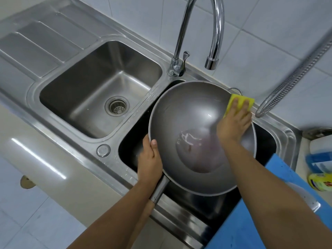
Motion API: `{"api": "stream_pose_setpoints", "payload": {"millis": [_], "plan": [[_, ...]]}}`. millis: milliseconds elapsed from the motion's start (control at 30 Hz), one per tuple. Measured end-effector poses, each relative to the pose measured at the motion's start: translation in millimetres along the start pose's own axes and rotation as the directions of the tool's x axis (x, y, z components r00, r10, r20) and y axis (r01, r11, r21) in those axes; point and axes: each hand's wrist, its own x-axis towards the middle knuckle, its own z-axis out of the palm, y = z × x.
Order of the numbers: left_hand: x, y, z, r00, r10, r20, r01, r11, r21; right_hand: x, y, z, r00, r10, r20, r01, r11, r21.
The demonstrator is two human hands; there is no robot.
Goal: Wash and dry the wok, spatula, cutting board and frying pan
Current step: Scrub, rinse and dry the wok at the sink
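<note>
Over the right basin of the stainless steel double sink (pixel 143 97), my left hand (pixel 150 159) grasps the near rim of the round grey metal wok (pixel 197 123), beside its handle. My right hand (pixel 231 126), fingers flat, presses a yellow rectangular sponge (pixel 232 98) against the far rim. A blue plastic cutting board (pixel 251 221) sits beside my right forearm.

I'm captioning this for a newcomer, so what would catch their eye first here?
The big grey wok, held over the right basin, fills the middle. The left hand grips its near rim by the handle, while the right hand presses a yellow sponge on its far rim. A tall chrome faucet arches above, and a blue board sits at lower right.
</note>
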Motion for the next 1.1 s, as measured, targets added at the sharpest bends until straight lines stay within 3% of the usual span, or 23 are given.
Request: {"api": "stream_pose_setpoints", "payload": {"millis": [67, 167, 233, 367, 567, 667, 800, 900, 1000, 1100], "plan": [[0.2, 1.6, 0.5, 1.0, -0.008, 0.001, 0.008, 1.0, 0.008, -1.0, -19.7, 1.2, 0.996, -0.011, 0.085, 0.01, 1.0, 0.011], [0.3, 2.0, 0.3, 1.0, -0.001, -0.004, 0.001, 1.0, 0.009, -6.3, -48.3, 4.7, 0.91, -0.355, 0.213, 0.368, 0.93, -0.022], [0.1, 1.2, 0.5, 1.0, 0.001, -0.007, -0.001, 1.0, 0.019, -5.8, -52.1, 5.5, 0.875, -0.428, 0.228, 0.448, 0.893, -0.045], [0.8, 0.2, 0.7, 1.0, 0.014, -0.009, -0.014, 1.0, 0.024, -5.2, -17.2, -1.0, 0.97, -0.113, 0.214, 0.139, 0.984, -0.111], [0.1, -0.1, -0.7, 1.0, 0.019, -0.013, -0.019, 1.0, 0.006, -52.4, 68.5, -27.2, 0.962, 0.013, 0.271, 0.077, 0.944, -0.32], [0.1, 1.0, 0.2, 1.0, -0.002, -0.015, 0.002, 1.0, 0.011, -89.4, 77.0, -40.5, 0.906, 0.07, 0.417, 0.086, 0.934, -0.346], [-1.1, 0.8, -0.1, 1.0, 0.017, -0.008, -0.016, 0.999, 0.037, -153.4, 44.8, -43.9, 0.762, -0.032, 0.647, 0.144, 0.982, -0.12], [-1.2, -0.4, -0.4, 1.0, 0.016, -0.018, -0.015, 0.998, 0.068, -189.5, -0.6, -40.2, 0.734, -0.208, 0.647, 0.157, 0.978, 0.137], [-1.1, 1.4, 0.3, 1.0, 0.014, -0.025, -0.012, 0.996, 0.084, -196.7, -33.5, -44.5, 0.72, -0.32, 0.616, 0.039, 0.905, 0.424], [1.0, 1.0, 0.8, 1.0, -0.002, -0.021, 0.004, 0.995, 0.099, -186.5, -20.8, -44.4, 0.65, -0.372, 0.663, 0.019, 0.88, 0.475]]}}
